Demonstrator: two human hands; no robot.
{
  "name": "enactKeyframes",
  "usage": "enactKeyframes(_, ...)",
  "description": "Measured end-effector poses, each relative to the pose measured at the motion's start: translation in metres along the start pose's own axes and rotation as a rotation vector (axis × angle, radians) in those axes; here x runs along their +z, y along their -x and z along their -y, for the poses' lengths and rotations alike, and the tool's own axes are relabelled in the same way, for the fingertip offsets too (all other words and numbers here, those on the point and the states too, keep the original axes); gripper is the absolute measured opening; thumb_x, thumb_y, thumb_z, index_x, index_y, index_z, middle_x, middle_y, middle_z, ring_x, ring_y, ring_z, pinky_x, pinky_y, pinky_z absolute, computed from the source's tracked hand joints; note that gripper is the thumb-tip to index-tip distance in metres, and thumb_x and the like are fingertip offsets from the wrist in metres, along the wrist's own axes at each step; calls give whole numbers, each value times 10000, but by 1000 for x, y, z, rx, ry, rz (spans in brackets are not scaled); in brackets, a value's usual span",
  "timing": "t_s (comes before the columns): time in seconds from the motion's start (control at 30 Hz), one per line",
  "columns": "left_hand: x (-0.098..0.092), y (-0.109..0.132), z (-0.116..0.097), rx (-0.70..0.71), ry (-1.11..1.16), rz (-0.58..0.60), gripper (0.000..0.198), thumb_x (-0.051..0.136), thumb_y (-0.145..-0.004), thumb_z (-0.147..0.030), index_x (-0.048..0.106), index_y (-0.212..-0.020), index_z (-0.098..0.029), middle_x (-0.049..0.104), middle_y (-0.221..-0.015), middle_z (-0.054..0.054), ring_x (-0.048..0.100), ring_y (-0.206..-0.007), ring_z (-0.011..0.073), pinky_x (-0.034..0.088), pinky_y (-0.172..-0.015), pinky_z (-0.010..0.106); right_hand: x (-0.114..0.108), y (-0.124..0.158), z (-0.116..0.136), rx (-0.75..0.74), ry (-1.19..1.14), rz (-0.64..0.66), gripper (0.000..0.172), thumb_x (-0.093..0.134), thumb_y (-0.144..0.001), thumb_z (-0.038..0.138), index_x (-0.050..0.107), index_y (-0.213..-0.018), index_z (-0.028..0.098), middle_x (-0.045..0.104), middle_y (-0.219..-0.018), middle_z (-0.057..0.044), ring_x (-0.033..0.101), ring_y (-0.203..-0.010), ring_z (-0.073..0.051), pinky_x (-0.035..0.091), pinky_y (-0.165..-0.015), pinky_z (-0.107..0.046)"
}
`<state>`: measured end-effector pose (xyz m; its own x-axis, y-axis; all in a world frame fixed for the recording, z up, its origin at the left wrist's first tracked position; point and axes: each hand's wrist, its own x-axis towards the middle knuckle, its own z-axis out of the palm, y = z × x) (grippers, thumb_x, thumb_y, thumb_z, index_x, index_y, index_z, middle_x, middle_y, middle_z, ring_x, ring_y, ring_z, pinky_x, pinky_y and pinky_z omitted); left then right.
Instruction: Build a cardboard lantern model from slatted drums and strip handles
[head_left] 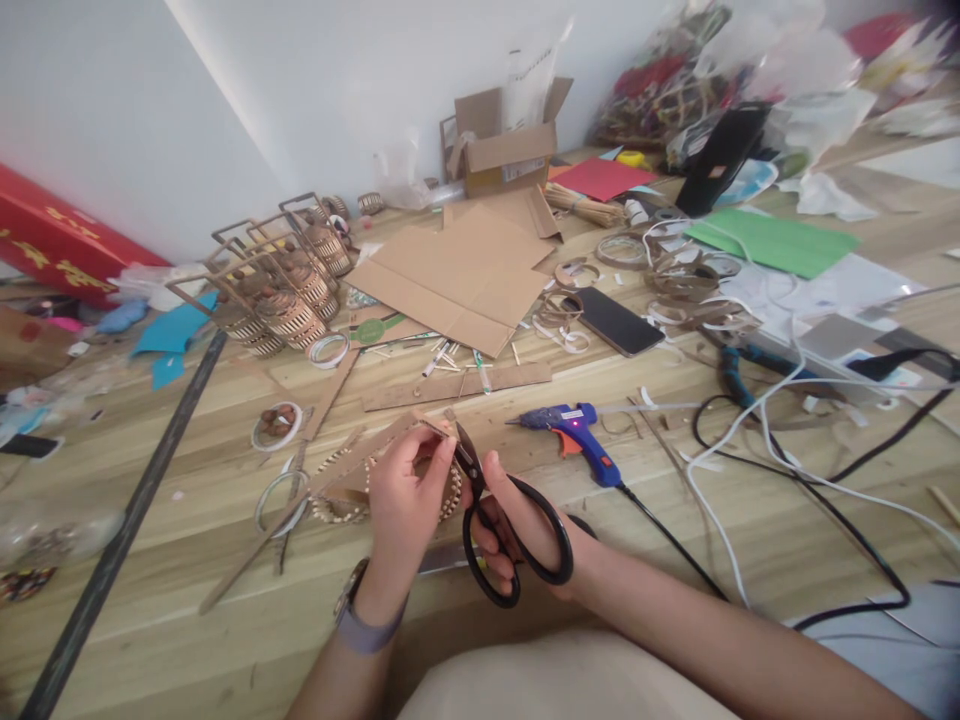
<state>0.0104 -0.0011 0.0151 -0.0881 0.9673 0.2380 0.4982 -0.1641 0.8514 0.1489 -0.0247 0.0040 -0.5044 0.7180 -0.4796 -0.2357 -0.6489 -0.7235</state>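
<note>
My left hand (405,505) pinches a small piece of brown cardboard (433,428) just above the wooden floor. My right hand (517,520) grips black scissors (495,520), fingers through the handles, with the blades meeting the cardboard's edge. Under my left hand lies a ring of small wooden beads or sticks (341,510). A blue glue gun (574,428) rests to the right, its black cord trailing toward me.
Flat cardboard sheets (461,275), an open box (506,150), wooden lattice models (281,285), a phone (613,320), tape rings (279,425), a long dark rod (135,510), green paper (772,240) and white and black cables (757,420) crowd the floor.
</note>
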Motion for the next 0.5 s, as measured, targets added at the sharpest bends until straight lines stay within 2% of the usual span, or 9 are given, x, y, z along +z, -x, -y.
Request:
enactKeyframes(0.2, 2, 0, -1, -4, 0, -9, 171, 604, -869, -347, 691, -856, -200, 756, -823, 15, 712, -754, 168, 540, -702, 246, 5, 1, -2, -48, 51, -72, 787, 367, -597, 981, 454, -842, 239, 422, -412, 122, 325, -281, -69, 318, -263, -190)
enactKeyframes(0.37, 2, 1, 1, 3, -15, -13, 177, 608, -871, -352, 693, -856, -197, 759, -844, 23, 713, -770, 173, 541, -709, 247, 5, -1, -6, -102, 94, -103, 790, 347, -626, 973, 473, -855, 228, 387, -388, 131, 295, -252, -67, 281, -242, -190)
enactKeyframes(0.5, 2, 2, 0, 7, 0, -9, 173, 602, -877, -345, 694, -878, -199, 752, -847, 16, 704, -763, 163, 545, -707, 237, 5, 0, -8, -137, 131, -109, 728, 384, -693, 926, 485, -847, 222, 370, -369, 132, 279, -232, -65, 241, -233, -182)
